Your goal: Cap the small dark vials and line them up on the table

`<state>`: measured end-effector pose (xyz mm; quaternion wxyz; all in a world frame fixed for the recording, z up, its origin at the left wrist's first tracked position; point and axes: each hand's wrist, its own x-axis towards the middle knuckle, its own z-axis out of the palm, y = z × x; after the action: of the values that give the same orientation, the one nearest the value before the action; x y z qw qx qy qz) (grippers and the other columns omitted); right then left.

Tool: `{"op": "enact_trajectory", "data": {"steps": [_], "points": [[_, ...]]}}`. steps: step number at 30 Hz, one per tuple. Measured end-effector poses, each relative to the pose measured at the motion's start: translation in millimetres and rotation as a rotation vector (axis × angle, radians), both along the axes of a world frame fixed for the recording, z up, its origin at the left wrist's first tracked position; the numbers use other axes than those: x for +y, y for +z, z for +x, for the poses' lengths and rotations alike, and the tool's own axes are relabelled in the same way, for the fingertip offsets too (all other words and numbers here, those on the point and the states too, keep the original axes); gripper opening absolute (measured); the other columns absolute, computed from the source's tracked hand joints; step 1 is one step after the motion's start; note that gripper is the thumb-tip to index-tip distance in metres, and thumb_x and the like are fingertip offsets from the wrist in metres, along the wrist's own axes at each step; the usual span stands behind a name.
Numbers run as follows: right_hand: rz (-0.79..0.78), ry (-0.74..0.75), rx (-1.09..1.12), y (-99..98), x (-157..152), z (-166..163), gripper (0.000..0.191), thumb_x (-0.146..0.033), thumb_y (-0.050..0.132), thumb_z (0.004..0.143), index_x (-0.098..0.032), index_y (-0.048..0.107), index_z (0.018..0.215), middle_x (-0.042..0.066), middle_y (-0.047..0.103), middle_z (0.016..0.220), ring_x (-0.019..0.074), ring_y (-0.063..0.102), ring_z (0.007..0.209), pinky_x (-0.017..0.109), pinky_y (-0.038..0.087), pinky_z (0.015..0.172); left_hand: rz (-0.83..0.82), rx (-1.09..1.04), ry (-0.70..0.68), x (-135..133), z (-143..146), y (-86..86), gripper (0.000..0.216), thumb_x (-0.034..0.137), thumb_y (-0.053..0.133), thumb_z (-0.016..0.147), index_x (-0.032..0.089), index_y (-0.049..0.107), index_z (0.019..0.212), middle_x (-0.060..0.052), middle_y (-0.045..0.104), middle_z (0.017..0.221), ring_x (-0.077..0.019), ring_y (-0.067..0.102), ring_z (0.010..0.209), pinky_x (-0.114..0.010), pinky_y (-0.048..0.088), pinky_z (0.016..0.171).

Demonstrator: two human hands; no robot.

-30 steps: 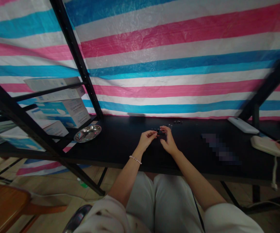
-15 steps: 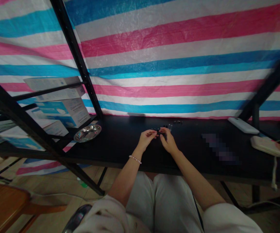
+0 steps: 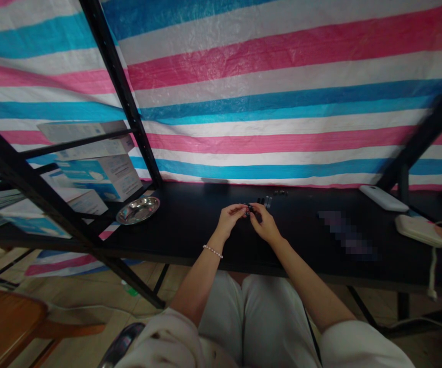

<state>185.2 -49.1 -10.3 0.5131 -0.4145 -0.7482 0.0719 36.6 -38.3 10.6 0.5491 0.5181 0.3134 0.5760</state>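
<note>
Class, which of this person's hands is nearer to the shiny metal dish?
The left. The left hand is across the tabletop to the right of the metal dish; the right hand is farther off on that side.

Small dark part [image 3: 249, 210], held at the fingertips between left hand [image 3: 229, 220] and right hand [image 3: 265, 224]. Blackish with a few lighter specks. Fingers cover most of it, so outline and exact tilt aren't readable. Position: over the middle of the black tabletop [image 3: 192, 220]; can't tell if lifted or touching. Too small for finer detail.
</note>
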Motion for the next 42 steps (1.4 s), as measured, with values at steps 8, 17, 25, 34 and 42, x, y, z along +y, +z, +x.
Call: {"op": "enact_trajectory", "data": {"steps": [8,17,25,34,42], "points": [[0.159,-0.042,0.033,3.4,-1.9,1.6,0.034,-0.024,0.047,0.082,-0.021,0.052,0.116,0.009,0.062,0.107,0.0199,0.060,0.093,0.040,0.049,0.085,-0.009,0.033,-0.002,-1.6,1.4,0.9,0.029,0.031,0.073,0.061,0.012,0.068,0.082,-0.007,0.069,0.079,-0.0118,0.059,0.063,-0.029,0.047,0.069],[0.159,-0.102,0.101,8.6,-7.8,0.3,0.033,-0.025,0.049,0.081,-0.019,0.052,0.113,0.010,0.062,0.104,0.0190,0.061,0.090,0.037,0.052,0.081,-0.030,0.094,-0.180,-3.0,5.2,-6.6,0.040,0.027,0.076,0.057,0.012,0.065,0.092,-0.005,0.068,0.078,-0.0112,0.060,0.067,-0.027,0.047,0.071],[0.107,-0.035,0.136,10.2,-10.5,-2.0,0.035,-0.023,0.050,0.081,-0.019,0.049,0.115,0.010,0.063,0.103,0.0191,0.063,0.092,0.037,0.051,0.085,-0.023,0.137,-0.158,-3.2,4.4,-6.5,0.034,0.031,0.076,0.057,0.009,0.066,0.080,-0.004,0.066,0.069,-0.0099,0.057,0.057,-0.026,0.047,0.062],[0.085,-0.034,0.106,8.7,-10.0,-0.5,0.039,-0.021,0.051,0.080,-0.020,0.045,0.118,0.008,0.067,0.098,0.0204,0.062,0.095,0.042,0.046,0.092,-0.036,0.127,-0.158,-9.5,6.6,0.0,0.038,0.033,0.077,0.053,0.010,0.069,0.081,-0.005,0.067,0.070,-0.0114,0.057,0.058,-0.029,0.048,0.063],[0.122,-0.038,0.086,2.0,-5.2,1.7,0.040,-0.022,0.051,0.080,-0.021,0.043,0.120,0.008,0.065,0.101,0.0200,0.062,0.094,0.042,0.045,0.090,-0.003,0.135,-0.116,-8.1,6.2,-0.4,0.031,0.030,0.075,0.057,0.010,0.068,0.079,-0.005,0.067,0.069,-0.0102,0.056,0.055,-0.026,0.047,0.060]]}}
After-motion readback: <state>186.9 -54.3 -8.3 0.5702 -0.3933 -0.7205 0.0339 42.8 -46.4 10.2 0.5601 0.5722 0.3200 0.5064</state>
